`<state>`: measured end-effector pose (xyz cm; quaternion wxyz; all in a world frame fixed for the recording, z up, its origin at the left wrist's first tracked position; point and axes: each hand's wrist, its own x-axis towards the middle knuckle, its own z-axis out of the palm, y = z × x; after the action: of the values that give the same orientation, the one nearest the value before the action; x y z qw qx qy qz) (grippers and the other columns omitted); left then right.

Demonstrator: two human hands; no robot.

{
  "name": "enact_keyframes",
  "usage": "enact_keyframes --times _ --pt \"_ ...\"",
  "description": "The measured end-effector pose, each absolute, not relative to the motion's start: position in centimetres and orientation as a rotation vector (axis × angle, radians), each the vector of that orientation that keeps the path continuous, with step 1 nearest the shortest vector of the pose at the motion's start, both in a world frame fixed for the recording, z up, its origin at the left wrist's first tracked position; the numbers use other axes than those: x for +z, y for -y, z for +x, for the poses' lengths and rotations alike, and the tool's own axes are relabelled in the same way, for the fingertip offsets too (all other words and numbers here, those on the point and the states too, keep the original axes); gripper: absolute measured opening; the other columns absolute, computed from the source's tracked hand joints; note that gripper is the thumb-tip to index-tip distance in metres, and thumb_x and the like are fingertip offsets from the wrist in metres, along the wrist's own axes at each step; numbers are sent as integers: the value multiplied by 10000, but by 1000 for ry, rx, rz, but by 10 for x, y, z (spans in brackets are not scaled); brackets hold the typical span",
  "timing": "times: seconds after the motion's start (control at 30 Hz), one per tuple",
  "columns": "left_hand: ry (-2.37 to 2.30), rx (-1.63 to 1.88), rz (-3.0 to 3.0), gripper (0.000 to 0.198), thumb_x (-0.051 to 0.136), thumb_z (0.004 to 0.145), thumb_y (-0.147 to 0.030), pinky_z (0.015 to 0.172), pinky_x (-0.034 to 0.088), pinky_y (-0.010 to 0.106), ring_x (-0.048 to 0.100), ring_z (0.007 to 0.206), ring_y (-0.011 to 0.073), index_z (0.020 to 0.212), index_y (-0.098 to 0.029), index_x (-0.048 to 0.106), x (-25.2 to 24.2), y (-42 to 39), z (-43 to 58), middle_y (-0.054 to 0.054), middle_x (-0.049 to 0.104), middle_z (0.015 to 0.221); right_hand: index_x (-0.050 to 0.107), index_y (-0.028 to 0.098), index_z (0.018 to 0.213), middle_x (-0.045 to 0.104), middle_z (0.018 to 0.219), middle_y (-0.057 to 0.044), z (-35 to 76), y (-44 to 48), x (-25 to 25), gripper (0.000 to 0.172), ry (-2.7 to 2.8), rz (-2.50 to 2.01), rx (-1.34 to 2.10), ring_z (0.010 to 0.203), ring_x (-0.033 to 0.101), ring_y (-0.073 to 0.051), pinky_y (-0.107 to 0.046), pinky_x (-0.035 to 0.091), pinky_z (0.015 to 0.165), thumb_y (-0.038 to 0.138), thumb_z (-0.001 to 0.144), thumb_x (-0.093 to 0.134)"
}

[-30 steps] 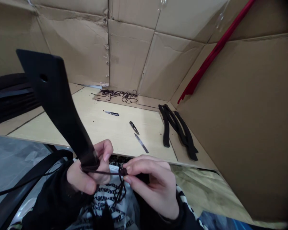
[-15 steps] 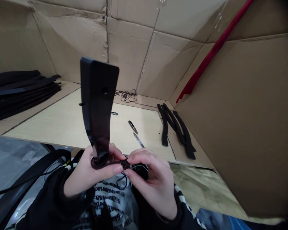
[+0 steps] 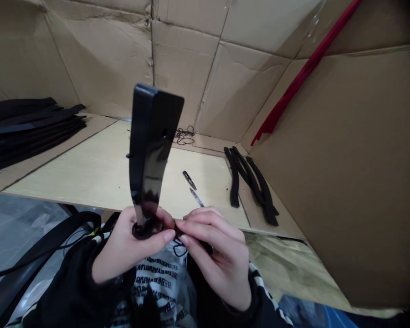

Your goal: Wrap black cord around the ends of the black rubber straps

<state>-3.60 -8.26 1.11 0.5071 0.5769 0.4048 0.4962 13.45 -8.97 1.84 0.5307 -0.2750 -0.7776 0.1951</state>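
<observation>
Left hand (image 3: 133, 243) grips black strip (image 3: 150, 150); right fingers (image 3: 208, 223) pinch cord (image 3: 179, 249).

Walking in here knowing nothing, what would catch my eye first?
The tall black strip stands out first, held upright in the left hand with dark cord looped around its base, while the right hand pinches the cord. Behind them, a stack of black strips lies left of the board, loose strips lie right, and a red strip climbs the cardboard wall.
</observation>
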Motion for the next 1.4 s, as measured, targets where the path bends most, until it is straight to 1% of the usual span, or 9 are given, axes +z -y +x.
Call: enact_keyframes --times 0.17,0.3,0.5,0.6,0.77,0.97,1.07,1.27,1.4 --pt "-917 1188 1413 65 691 694 -203 536 420 145 508 565 72 668 -191 633 10 80 -36 -46 579 606 633 174 1036 655 904 -29 133 89 18 327 1852 -683 447 864 580 -133 -299 500 770 -3 763 598" --pt "-888 1157 1411 115 732 654 -236 503 414 145 503 550 74 686 -183 635 10 78 -35 -39 593 609 592 152 1023 651 896 -29 131 90 16 359 1840 -701 262 872 576 -140 -301 502 785 -24 711 611" --pt "-1035 1194 1408 125 718 618 -207 511 486 191 576 570 119 708 -172 639 13 79 -30 -6 653 642 585 165 992 685 875 -25 131 88 14 305 1920 -664 -24 874 577 -163 -339 494 788 2 735 599" --pt "-1049 1200 1414 111 704 623 -210 486 483 194 567 542 118 706 -172 641 14 79 -29 -8 649 626 582 201 975 674 874 -29 129 87 13 298 1864 -701 -138 887 575 -185 -368 496 808 45 727 637" --pt "-1069 1184 1376 114 702 649 -235 504 493 201 584 564 126 733 -177 651 14 79 -29 1 665 661 628 221 891 598 795 -40 128 88 14 248 1806 -790 -359 833 534 -197 -352 489 720 67 701 670" --pt "-1106 1166 1414 111 713 640 -245 464 453 184 546 524 111 691 -174 645 14 78 -29 -8 634 603 636 216 941 654 789 -28 132 89 14 271 1897 -827 -328 810 516 -198 -360 471 700 64 718 664" --pt "-1111 1158 1430 111 718 635 -240 486 469 187 554 544 113 689 -173 647 14 77 -27 -5 647 624 629 204 926 664 774 -21 135 89 15 260 1923 -833 -316 799 516 -193 -355 469 695 57 714 667" --pt "-1086 1178 1421 114 717 634 -254 505 485 192 554 559 118 675 -170 652 13 79 -23 -11 624 605 606 205 899 638 772 -28 135 89 13 217 1922 -812 -307 805 508 -193 -345 467 692 79 728 647" --pt "-1134 1179 1416 101 698 621 -232 524 502 207 575 578 134 669 -165 640 14 80 -21 -2 629 610 578 188 831 599 759 -35 130 91 13 158 1858 -880 -174 764 499 -177 -337 446 668 82 716 602"
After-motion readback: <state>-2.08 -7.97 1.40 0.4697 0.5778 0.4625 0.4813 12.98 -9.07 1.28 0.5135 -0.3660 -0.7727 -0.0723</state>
